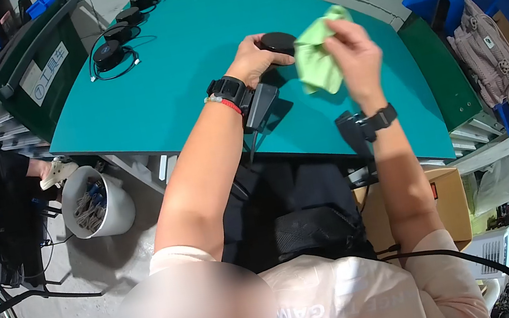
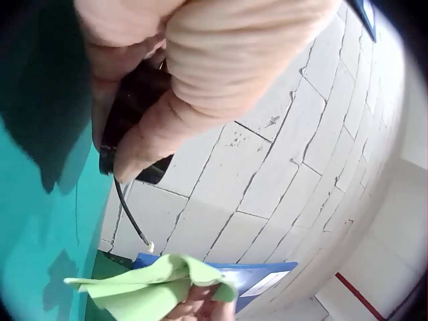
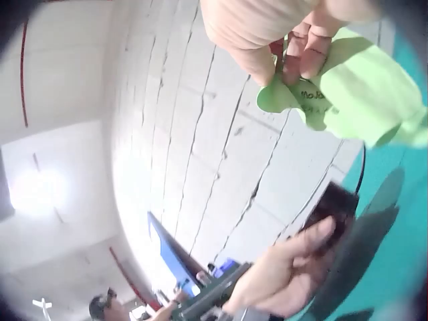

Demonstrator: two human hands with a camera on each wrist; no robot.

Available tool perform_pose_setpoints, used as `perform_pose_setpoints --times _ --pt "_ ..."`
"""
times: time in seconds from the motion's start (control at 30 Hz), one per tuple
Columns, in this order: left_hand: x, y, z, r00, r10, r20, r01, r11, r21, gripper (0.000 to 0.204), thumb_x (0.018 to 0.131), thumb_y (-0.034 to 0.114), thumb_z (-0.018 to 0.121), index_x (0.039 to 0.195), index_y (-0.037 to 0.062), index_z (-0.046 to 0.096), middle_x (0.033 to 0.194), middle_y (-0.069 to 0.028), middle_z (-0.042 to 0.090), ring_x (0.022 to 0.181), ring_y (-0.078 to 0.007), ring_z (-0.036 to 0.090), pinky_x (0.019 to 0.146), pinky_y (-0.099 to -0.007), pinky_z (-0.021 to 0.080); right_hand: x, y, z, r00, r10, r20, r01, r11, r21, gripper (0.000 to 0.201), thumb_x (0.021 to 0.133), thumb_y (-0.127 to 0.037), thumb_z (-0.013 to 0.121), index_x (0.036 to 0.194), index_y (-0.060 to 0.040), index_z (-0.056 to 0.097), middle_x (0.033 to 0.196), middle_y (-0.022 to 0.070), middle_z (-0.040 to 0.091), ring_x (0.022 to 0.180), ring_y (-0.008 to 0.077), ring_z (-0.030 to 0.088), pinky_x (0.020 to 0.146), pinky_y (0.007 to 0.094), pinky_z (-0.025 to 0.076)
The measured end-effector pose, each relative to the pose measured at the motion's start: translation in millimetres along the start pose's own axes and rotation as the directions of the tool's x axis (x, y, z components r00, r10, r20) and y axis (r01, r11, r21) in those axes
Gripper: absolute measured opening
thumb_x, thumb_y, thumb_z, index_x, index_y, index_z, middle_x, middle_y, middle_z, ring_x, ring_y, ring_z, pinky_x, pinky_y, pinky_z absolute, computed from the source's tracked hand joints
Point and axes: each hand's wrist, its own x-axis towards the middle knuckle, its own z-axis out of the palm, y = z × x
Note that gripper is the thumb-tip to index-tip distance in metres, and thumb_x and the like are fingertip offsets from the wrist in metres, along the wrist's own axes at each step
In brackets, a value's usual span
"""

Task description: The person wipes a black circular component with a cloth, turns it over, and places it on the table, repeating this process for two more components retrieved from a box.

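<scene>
A round black puck-like device (image 1: 279, 47) is gripped at its edge by my left hand (image 1: 253, 62), above the table. In the left wrist view the thumb and fingers of my left hand (image 2: 194, 73) pinch the black device (image 2: 137, 100), and a short cable with a white plug hangs from it. My right hand (image 1: 356, 60) pinches a light green cloth (image 1: 317, 59) just right of the device, apart from it. Dark handwriting shows on the cloth (image 3: 364, 87) in the right wrist view, below the fingers of my right hand (image 3: 281, 33).
Several similar black devices with cables (image 1: 109, 55) lie in a row along the back left of the teal table (image 1: 193, 40). A green tool cart (image 1: 39, 74) is at the left, a white bin (image 1: 114, 207) on the floor, and a green cabinet (image 1: 436, 69) at the right.
</scene>
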Motion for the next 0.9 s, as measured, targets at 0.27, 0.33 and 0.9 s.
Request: perform_pose_setpoints --times 0.27,0.33,0.9 --pt "-1 0 -3 0.975 0.179 0.131 -0.204 0.956 0.209 0.055 0.073 0.005 0.068 0.122 -0.0032 0.045 0.103 -0.0107 0.059 0.085 -0.0147 0.059 0.070 -0.0281 0.050 -1 24 32 0.830 0.076 0.553 0.223 0.863 -0.453 0.073 0.074 -0.025 0.068 0.134 -0.0025 0.031 0.136 0.0195 0.034 0.131 0.0328 0.025 0.107 0.0378 0.024" --pt "4 -6 0 0.964 0.237 0.118 -0.260 0.927 0.270 0.055 0.073 0.005 0.068 0.122 -0.0037 0.044 0.102 -0.0108 0.059 0.086 -0.0145 0.058 0.071 -0.0277 0.049 1 18 30 0.811 0.041 0.583 0.305 0.821 -0.483 0.075 0.073 -0.021 0.069 0.134 -0.0029 0.031 0.137 0.0191 0.033 0.131 0.0323 0.025 0.107 0.0385 0.024" --pt "-8 6 11 0.898 0.437 0.047 -0.398 0.763 0.509 0.065 0.054 0.011 0.081 0.108 -0.0072 0.049 0.097 -0.0147 0.061 0.089 -0.0227 0.060 0.080 -0.0309 0.049 -7 15 -10 0.969 0.001 0.248 0.084 0.939 -0.333 0.044 0.066 0.014 0.047 0.100 -0.0064 0.066 0.092 0.0122 0.066 0.083 0.0267 0.064 0.074 0.0298 0.051"
